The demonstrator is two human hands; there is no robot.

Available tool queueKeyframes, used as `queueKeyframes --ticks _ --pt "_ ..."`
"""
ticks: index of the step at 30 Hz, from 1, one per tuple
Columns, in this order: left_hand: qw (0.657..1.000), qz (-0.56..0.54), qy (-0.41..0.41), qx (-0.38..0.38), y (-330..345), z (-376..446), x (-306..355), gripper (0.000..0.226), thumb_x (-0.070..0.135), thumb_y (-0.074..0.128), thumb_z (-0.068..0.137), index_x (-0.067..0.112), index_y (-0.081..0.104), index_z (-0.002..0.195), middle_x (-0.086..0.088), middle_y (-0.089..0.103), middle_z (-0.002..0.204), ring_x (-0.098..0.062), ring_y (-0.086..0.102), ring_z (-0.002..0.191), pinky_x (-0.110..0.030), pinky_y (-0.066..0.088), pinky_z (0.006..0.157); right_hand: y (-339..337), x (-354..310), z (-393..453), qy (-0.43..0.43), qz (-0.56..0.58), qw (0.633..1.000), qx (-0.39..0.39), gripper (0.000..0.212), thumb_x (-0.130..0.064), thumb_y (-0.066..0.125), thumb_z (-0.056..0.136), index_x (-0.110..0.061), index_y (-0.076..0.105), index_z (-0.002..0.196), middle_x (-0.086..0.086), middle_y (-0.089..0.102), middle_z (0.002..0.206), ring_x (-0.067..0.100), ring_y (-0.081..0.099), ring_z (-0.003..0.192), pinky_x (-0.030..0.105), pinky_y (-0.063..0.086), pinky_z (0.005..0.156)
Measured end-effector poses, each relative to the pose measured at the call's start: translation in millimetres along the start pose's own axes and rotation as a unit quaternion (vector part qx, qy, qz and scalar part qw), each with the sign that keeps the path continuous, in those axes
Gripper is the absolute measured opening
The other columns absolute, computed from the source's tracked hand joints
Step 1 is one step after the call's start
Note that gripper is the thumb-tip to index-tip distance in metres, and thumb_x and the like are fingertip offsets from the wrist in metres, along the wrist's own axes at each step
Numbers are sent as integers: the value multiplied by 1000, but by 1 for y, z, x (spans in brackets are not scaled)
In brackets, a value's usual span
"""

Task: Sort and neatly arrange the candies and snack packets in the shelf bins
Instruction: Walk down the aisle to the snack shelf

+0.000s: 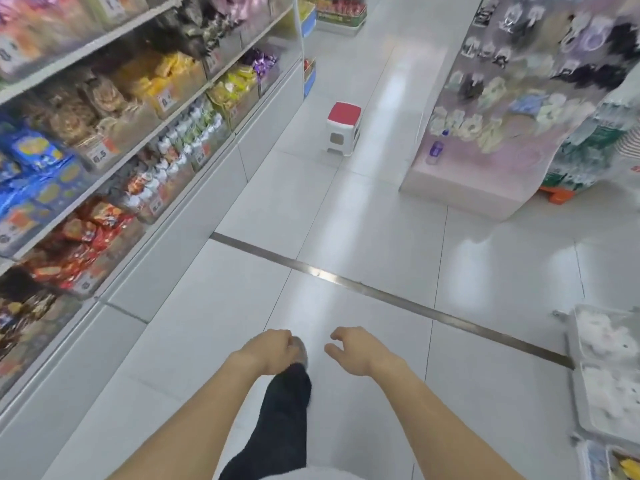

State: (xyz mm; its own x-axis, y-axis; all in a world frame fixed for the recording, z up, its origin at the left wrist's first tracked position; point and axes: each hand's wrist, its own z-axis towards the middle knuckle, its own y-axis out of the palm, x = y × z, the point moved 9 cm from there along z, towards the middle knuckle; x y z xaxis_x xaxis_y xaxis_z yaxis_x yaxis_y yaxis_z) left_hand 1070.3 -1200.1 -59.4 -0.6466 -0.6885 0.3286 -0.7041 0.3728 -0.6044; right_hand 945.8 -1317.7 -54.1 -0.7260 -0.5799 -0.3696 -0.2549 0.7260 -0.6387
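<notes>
Here we stand in a shop aisle, and the things we are meant to sort lie well away from our hands. At about nine to eleven o'clock runs the shelf unit [221,81], its clear-fronted bins tilted towards the aisle. Nearest us, at nine o'clock, sit the red snack packets [93,226]; above them the blue packets [31,157]; further along, the yellow packets [166,74]; and at the far end, near eleven o'clock, the purple-wrapped candies [261,62]. The picture is blurred there, so we cannot read labels or tell which pieces are out of place.

We judge the packets to be light, crinkly film, puffed with air and slippery. They would be best taken by a sealed top edge or lightly across the flat faces, never squeezed, since the contents may well crush. The small wrapped candies look loose and apt to slide; we would scoop or pinch them by the twisted wrapper ends.

Moving right, at six o'clock our left hand [273,351] hangs over the floor with fingers loosely curled, holding nothing as far as we can see. Our right hand [356,348] is just beside it, fingers and thumb relaxed and parted, also empty. At twelve o'clock stands a red-topped stool [343,128]; at five o'clock, white trays [602,372] rest by the floor.
</notes>
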Motion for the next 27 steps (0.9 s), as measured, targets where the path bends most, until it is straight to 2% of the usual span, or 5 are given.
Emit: queueKeyframes --ticks 6,12,14,20,27 --pt "1000 22 19 -4 -149 123 7 47 40 39 100 13 47 138 -7 52 139 -24 53 122 -34 45 98 -132 -22 120 25 -1 1000 -8 53 -47 40 101 -16 47 143 6 57 138 24 53 126 36 44 102" --pt "999 23 40 -8 -285 232 43 44 44 40 98 15 53 129 -4 59 114 -23 59 101 -35 49 85 -263 -28 227 34 45 998 18 51 -53 37 99 -21 54 135 1 67 114 20 60 103 39 50 93" --pt "999 19 39 -17 -318 275 53 42 45 40 97 17 55 124 -4 59 109 -23 58 95 -34 46 77 -296 -22 269 34 62 997 12 51 -52 37 99 -19 56 133 2 66 118 20 59 107 38 49 94" --pt "999 20 7 -29 -423 395 76 47 43 41 98 15 52 135 -4 57 133 -23 56 116 -33 46 93 -408 -7 410 18 61 998 -4 54 -55 34 99 -20 56 134 4 61 130 22 58 114 36 47 96" --pt "998 -45 -28 20 -599 509 93 47 49 42 95 19 55 129 -4 61 127 -21 60 106 -34 48 92 -575 -24 539 -27 3 999 -20 55 -51 34 102 -15 51 140 6 56 139 25 50 128 35 42 100"
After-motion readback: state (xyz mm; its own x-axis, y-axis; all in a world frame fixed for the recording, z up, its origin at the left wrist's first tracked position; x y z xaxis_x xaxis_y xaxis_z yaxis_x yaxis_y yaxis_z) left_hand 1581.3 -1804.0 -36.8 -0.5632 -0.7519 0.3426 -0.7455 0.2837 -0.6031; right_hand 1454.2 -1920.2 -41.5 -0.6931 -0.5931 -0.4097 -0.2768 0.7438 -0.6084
